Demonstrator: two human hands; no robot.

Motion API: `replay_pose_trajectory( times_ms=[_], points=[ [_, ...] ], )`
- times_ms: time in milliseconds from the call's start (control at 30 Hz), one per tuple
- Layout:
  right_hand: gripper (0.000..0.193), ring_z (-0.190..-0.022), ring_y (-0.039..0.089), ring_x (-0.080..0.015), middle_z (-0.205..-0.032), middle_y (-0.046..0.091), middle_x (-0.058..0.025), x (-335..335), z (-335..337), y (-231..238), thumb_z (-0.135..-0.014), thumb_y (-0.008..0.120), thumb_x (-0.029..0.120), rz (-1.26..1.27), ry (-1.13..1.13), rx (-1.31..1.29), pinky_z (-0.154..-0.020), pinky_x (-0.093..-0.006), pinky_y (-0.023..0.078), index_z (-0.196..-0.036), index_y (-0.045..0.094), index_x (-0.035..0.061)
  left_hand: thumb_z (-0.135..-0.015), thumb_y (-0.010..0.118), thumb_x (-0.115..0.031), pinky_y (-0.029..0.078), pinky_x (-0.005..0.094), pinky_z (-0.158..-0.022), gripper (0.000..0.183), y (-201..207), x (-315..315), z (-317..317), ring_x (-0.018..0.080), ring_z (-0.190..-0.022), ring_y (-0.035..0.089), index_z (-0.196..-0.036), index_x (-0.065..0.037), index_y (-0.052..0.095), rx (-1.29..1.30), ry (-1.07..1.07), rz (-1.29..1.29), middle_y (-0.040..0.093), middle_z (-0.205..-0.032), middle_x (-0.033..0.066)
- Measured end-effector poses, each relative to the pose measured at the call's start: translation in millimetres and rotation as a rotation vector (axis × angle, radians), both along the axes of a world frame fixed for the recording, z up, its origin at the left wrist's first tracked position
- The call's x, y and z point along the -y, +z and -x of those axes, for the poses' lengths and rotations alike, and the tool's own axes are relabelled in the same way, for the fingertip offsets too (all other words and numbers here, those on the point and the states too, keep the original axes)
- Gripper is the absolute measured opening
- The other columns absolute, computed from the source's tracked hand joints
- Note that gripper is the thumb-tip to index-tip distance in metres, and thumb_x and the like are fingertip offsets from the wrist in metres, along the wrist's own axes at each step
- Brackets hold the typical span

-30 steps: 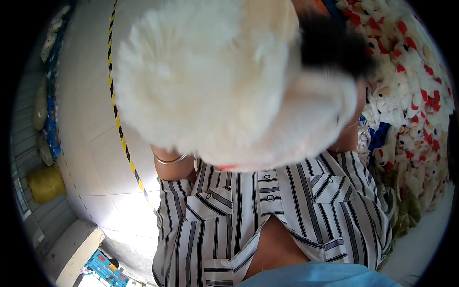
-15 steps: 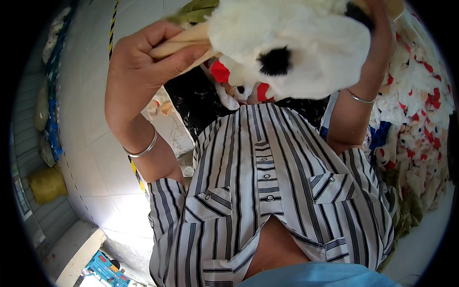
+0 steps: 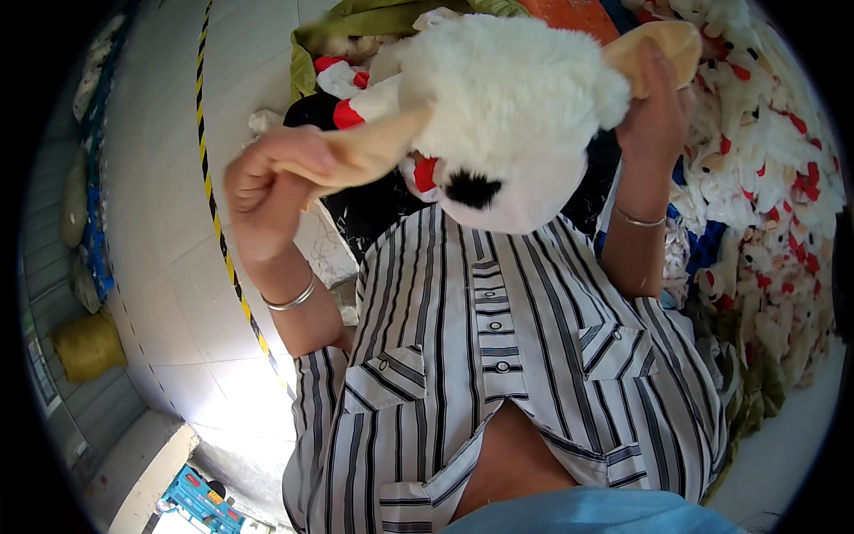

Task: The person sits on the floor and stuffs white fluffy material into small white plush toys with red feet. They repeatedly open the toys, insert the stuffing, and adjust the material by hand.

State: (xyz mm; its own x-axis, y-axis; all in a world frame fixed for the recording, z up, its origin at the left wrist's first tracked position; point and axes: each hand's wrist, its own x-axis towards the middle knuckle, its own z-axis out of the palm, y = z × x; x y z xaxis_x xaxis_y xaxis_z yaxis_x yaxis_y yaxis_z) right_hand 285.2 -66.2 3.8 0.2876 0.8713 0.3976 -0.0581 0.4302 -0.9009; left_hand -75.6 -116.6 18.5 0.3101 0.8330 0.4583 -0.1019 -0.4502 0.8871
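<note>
Black-and-white striped shirt (image 3: pixel 463 356) fills the lower centre; heap of white and red plush pieces (image 3: pixel 774 196) down the right side; white furry plush head (image 3: pixel 516 89) at upper centre, pale face part toward the shirt; hands wide apart, both clamped on its ears: left hand (image 3: pixel 276 182), left of centre, grips one tan ear (image 3: pixel 378 151); right hand (image 3: pixel 656 120), upper right, grips the other tan ear (image 3: pixel 665 52); yellow bundle (image 3: pixel 87 345) at left edge; black fuzzy patch (image 3: pixel 471 190) on the face part, upper centre.
</note>
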Motion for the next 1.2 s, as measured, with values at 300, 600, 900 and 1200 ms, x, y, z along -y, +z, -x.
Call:
replay_pose_trajectory(
  times_ms=[300, 600, 900, 1200],
  points=[
    [0.025, -0.062, 0.055, -0.0025, -0.074, 0.064, 0.0029, 24, 7, -25, -0.093, 0.065, 0.023, 0.274, 0.258, 0.216, -0.054, -0.0191, 0.042, -0.092, 0.068, -0.0015, -0.085, 0.057, 0.000, 0.045, 0.0219, -0.074, 0.012, -58, -9, 25, 0.0120, -0.085, 0.057, -0.094, -0.003, 0.064, -0.803, 0.206, 0.629, 0.063, -0.094, 0.0049],
    [0.028, -0.074, 0.057, -0.0018, -0.084, 0.065, 0.0029, 10, 49, -7, -0.092, 0.067, 0.025, 0.169, 0.386, 0.273, -0.060, -0.0187, 0.045, -0.100, 0.066, -0.0014, -0.076, 0.077, -0.016, 0.045, 0.0328, -0.089, 0.045, -43, -14, -85, 0.0231, -0.104, 0.057, -0.115, 0.000, 0.061, -0.730, 0.140, -0.125, 0.062, -0.111, 0.0144],
    [0.017, -0.066, 0.052, -0.0040, -0.076, 0.060, 0.0005, 20, 45, -11, -0.084, 0.072, 0.014, 0.000, 0.299, 0.582, -0.058, -0.0197, 0.043, -0.093, 0.065, 0.0023, -0.094, 0.060, -0.030, 0.037, 0.0231, -0.051, 0.032, -68, -25, -99, 0.0040, -0.055, 0.044, -0.085, 0.000, 0.062, -0.247, 0.098, 0.595, 0.053, -0.062, -0.0034],
    [0.015, -0.063, 0.054, -0.0065, -0.073, 0.058, -0.0036, 31, 56, -29, -0.087, 0.069, 0.012, 0.163, 0.386, 0.572, -0.056, -0.0240, 0.044, -0.090, 0.063, -0.0016, -0.094, 0.063, -0.035, 0.045, 0.0212, -0.063, 0.039, -85, -15, -94, 0.0039, -0.069, 0.053, -0.098, 0.003, 0.065, -0.038, -0.041, 0.671, 0.063, -0.079, -0.0014]
  ],
)
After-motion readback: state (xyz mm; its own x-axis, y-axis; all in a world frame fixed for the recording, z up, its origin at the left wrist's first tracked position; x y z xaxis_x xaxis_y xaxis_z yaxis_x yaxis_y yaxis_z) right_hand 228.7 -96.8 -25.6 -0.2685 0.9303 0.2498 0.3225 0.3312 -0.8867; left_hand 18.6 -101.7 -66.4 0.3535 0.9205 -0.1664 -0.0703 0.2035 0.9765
